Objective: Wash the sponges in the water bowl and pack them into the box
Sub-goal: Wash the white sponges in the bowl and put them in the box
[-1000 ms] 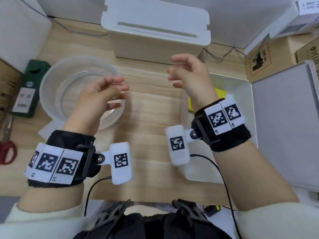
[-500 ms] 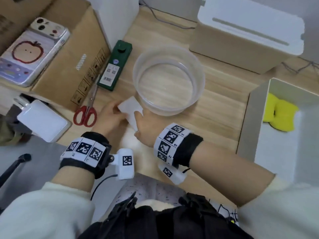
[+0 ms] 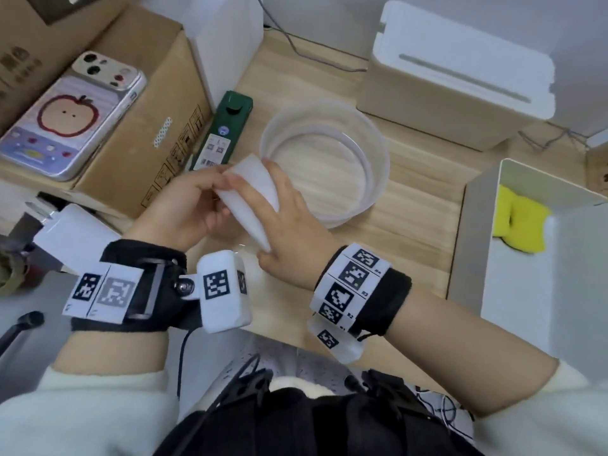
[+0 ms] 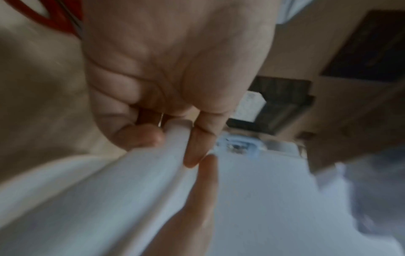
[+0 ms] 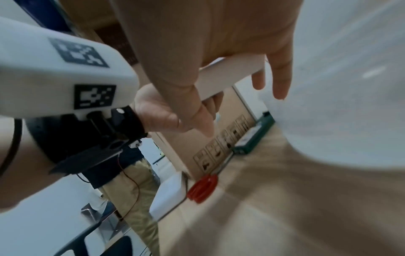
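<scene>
A white sponge (image 3: 253, 192) is held up just left of the clear water bowl (image 3: 378, 149), above the wooden table. My left hand (image 3: 197, 205) grips its left side, and the left wrist view shows thumb and fingers pinching the sponge's (image 4: 131, 181) edge. My right hand (image 3: 289, 232) holds it from the right, fingers laid along the top and thumb under the near end. In the right wrist view the sponge (image 5: 228, 76) sits between thumb and palm. A yellow sponge (image 3: 519, 225) lies in the open white box (image 3: 473, 225) at the right.
A cardboard carton (image 3: 131, 153) with a phone (image 3: 72, 116) on top stands at the left. A green device (image 3: 223, 130) lies beside it, and red scissors (image 5: 202, 188) lie near the carton. A white lidded container (image 3: 460, 80) stands behind the bowl.
Both hands moved from mid-air to the white sponge lying left of the bowl, took hold of it, and have lifted it off the table.
</scene>
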